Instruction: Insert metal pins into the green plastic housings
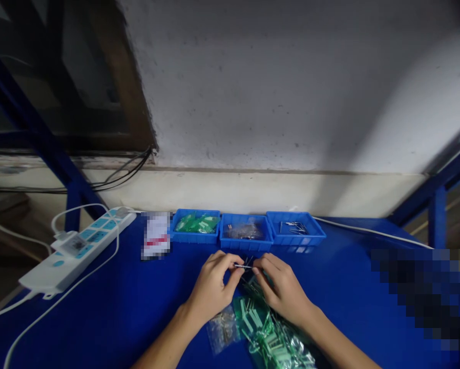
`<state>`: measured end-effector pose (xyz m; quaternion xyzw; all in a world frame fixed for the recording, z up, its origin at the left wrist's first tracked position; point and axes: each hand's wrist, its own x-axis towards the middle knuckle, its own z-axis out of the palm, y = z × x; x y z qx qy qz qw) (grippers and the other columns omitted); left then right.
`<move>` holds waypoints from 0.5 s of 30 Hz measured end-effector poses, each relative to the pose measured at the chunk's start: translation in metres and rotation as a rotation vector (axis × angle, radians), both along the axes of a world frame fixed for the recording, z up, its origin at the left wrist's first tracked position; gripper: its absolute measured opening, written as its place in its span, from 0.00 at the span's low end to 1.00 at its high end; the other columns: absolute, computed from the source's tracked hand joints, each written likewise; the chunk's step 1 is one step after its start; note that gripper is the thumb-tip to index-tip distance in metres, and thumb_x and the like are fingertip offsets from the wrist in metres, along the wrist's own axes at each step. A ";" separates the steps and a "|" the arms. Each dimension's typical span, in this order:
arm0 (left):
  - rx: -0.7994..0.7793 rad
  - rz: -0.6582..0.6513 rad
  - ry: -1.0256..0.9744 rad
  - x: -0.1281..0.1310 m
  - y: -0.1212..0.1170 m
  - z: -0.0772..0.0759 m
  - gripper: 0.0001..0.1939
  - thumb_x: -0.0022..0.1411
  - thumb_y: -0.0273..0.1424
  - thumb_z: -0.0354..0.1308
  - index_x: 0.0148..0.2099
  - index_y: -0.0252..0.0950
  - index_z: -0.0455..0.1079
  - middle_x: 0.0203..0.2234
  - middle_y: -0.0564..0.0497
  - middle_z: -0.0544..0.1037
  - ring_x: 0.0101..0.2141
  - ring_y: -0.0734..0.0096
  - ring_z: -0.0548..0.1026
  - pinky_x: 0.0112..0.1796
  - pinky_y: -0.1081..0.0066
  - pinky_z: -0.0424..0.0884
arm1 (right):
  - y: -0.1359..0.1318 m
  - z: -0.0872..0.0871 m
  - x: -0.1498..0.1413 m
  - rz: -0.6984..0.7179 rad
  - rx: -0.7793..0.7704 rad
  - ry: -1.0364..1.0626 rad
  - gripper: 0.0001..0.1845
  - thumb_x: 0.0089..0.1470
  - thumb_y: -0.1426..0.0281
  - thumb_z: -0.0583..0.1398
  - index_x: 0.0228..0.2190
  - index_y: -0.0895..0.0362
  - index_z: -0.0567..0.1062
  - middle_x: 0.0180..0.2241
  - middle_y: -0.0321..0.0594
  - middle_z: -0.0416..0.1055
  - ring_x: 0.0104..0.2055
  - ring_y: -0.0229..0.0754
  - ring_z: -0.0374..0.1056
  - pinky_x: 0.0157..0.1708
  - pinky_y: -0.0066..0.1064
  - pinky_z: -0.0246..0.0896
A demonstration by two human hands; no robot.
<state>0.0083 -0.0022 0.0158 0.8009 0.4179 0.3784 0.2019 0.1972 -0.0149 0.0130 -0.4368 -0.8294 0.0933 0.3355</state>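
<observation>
A thin metal rod (244, 266) spans the gap between my two hands above the blue table. My left hand (219, 279) pinches one end between thumb and index finger. The other end sits in the closed fingertips of my right hand (279, 283). Just behind the fingertips, a few more thin metal pieces (249, 260) lie on the table. Below the hands, a green plastic bag (270, 338) holds several pale sticks and metal pieces, partly covered by my right hand. A small clear bag (223, 329) of brownish metal parts lies near my left wrist.
Three blue bins line the wall: one with green packets (197, 223), one with small metal parts (245, 230), one with thin metal pieces (293, 227). A white power strip (76, 251) and cables occupy the left. A blurred item (156, 237) lies beside the bins.
</observation>
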 end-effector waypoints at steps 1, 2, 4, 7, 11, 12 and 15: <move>0.006 0.003 0.010 0.000 0.000 -0.001 0.06 0.64 0.30 0.49 0.38 0.38 0.68 0.30 0.51 0.73 0.34 0.69 0.71 0.38 0.70 0.65 | 0.000 0.000 0.000 0.000 -0.001 0.004 0.07 0.60 0.72 0.50 0.32 0.56 0.67 0.29 0.39 0.66 0.31 0.40 0.61 0.31 0.32 0.55; 0.002 0.013 0.015 0.000 0.000 -0.002 0.07 0.64 0.30 0.49 0.38 0.38 0.68 0.30 0.51 0.73 0.34 0.69 0.71 0.38 0.70 0.65 | -0.001 0.000 0.000 -0.001 -0.001 0.010 0.06 0.60 0.72 0.50 0.32 0.56 0.66 0.29 0.39 0.66 0.31 0.40 0.61 0.31 0.32 0.55; -0.024 0.034 0.007 0.000 0.001 -0.005 0.08 0.65 0.30 0.48 0.39 0.37 0.68 0.29 0.51 0.73 0.33 0.69 0.72 0.36 0.70 0.66 | -0.001 -0.001 0.000 0.003 0.008 0.022 0.04 0.60 0.71 0.52 0.35 0.56 0.67 0.30 0.40 0.67 0.32 0.41 0.62 0.32 0.32 0.57; -0.054 0.042 -0.008 0.001 0.000 -0.007 0.09 0.65 0.32 0.47 0.39 0.37 0.67 0.28 0.51 0.73 0.31 0.69 0.72 0.35 0.70 0.66 | -0.002 -0.002 0.000 0.015 0.033 0.035 0.06 0.58 0.71 0.54 0.39 0.55 0.67 0.33 0.41 0.68 0.34 0.42 0.63 0.33 0.33 0.58; -0.068 0.030 -0.008 0.001 -0.002 -0.005 0.09 0.65 0.33 0.47 0.38 0.38 0.68 0.26 0.52 0.72 0.31 0.69 0.72 0.36 0.71 0.66 | -0.001 -0.003 0.001 0.017 0.046 0.030 0.06 0.59 0.72 0.53 0.37 0.55 0.69 0.32 0.41 0.67 0.33 0.41 0.63 0.33 0.32 0.58; -0.072 0.029 -0.018 0.001 -0.002 -0.005 0.09 0.65 0.34 0.48 0.40 0.38 0.68 0.27 0.52 0.72 0.32 0.69 0.72 0.36 0.71 0.66 | 0.000 -0.002 0.001 0.009 0.046 0.033 0.06 0.59 0.72 0.53 0.36 0.55 0.69 0.32 0.41 0.67 0.33 0.41 0.63 0.33 0.33 0.58; -0.084 0.031 -0.043 0.000 -0.002 -0.005 0.08 0.65 0.33 0.48 0.42 0.39 0.67 0.29 0.52 0.73 0.31 0.70 0.73 0.36 0.71 0.67 | 0.000 -0.001 0.001 -0.013 0.041 0.042 0.07 0.59 0.71 0.52 0.34 0.55 0.70 0.32 0.41 0.67 0.33 0.41 0.63 0.33 0.33 0.59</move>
